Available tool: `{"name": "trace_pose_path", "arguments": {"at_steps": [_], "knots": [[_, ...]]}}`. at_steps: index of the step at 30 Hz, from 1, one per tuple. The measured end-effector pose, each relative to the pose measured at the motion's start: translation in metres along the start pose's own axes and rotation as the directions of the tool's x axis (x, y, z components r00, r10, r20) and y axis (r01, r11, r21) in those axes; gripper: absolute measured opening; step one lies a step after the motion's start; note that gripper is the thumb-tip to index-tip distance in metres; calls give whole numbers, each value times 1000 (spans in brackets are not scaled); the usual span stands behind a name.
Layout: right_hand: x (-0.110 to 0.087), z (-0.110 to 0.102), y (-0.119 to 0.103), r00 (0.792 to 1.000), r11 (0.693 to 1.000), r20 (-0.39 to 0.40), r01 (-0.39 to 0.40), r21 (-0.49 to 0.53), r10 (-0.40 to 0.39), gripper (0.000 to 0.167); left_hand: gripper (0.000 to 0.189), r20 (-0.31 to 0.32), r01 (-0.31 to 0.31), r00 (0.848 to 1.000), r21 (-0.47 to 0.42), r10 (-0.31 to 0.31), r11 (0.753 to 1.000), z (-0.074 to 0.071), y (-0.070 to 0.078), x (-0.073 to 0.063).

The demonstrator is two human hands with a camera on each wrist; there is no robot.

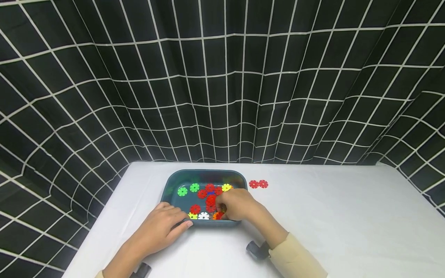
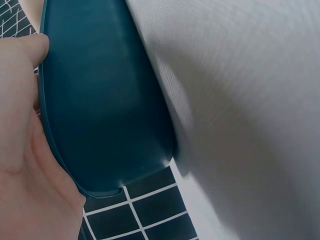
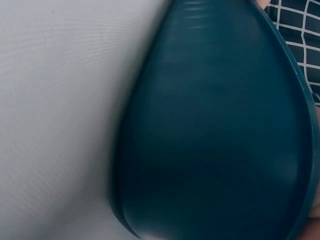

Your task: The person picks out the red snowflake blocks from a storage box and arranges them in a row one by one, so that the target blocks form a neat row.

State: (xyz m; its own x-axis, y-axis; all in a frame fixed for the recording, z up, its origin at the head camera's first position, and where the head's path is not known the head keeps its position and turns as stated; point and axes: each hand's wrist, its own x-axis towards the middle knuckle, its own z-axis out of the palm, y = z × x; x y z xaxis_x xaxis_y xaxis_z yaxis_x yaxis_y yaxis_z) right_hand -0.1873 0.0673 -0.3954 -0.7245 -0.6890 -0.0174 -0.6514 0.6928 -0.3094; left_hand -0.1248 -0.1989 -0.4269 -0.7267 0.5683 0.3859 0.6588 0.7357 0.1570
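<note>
Red discs (image 1: 210, 200) lie beside the right hand (image 1: 238, 204), fingers curled, whether gripping any I cannot tell.

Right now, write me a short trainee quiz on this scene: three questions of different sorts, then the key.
1. True or false: the right hand reaches into the tray.
2. Multiple choice: what colour are the two discs lying on the table outside the tray? A) blue B) red C) green
3. Short answer: in the head view, which half of the tray, left or right, shows the green discs?

Key: 1. True. 2. B, red. 3. The left half.
</note>
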Motion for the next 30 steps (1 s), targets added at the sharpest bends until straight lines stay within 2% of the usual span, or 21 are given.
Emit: {"name": "trace_pose_path", "arguments": {"at_steps": [7,12,23,30], "knots": [[-1,0,2,1000,1000,2,-1,-12,1,27,19,-9,-14,1000,-3,14,1000,-1,1,1],[-1,-3,3,1000,1000,16,24,-1,-24,20,19,-12,-17,1000,-1,17,1000,-1,1,1],[-5,-11,4,998,994,25,52,98,-54,9,18,-5,-4,1000,-7,4,1000,-1,0,2],[-6,-11,6,999,973,-30,34,229,-28,21,18,-7,-8,1000,-12,8,1000,-1,0,1]]}}
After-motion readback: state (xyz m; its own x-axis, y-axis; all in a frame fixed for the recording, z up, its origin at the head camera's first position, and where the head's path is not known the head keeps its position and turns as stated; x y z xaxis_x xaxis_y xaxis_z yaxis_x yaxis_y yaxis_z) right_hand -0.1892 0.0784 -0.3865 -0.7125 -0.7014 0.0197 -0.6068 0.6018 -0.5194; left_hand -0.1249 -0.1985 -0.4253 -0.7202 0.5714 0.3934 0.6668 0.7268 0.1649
